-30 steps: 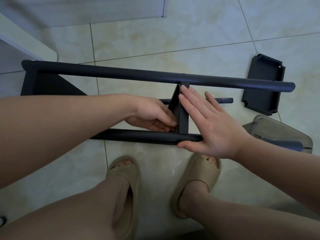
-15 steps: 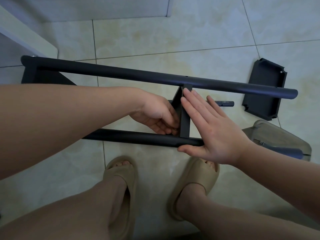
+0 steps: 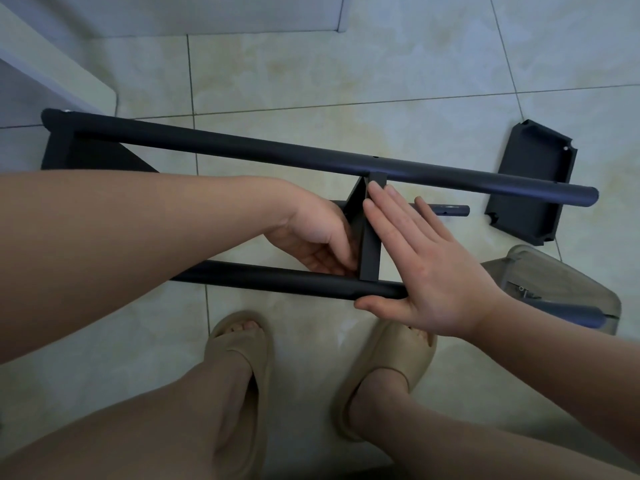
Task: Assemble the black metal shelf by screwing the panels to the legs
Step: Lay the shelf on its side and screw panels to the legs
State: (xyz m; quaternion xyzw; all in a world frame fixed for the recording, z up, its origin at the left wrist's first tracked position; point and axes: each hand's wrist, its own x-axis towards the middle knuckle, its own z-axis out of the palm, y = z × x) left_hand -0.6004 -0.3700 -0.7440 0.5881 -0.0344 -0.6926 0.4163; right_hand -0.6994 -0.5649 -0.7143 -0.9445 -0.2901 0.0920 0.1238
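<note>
- Fastening step: right hand (image 3: 426, 271), fingers straight, braces middle panel (image 3: 370, 251).
- Left hand (image 3: 318, 237) curls by near leg (image 3: 277, 280) (grip hidden); next, likely, seat a screw squarely.

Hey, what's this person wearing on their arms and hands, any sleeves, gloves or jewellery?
Nothing: the left hand and right hand are bare, with no gloves, rings or watch, and no sleeves are in view.

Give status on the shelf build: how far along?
Done: end panel looks joined to the far leg. In hand: right hand presses flat on the middle panel; left hand works at its joint with the near leg, screw not visible. Left: a loose panel lies unattached on the floor.
</note>
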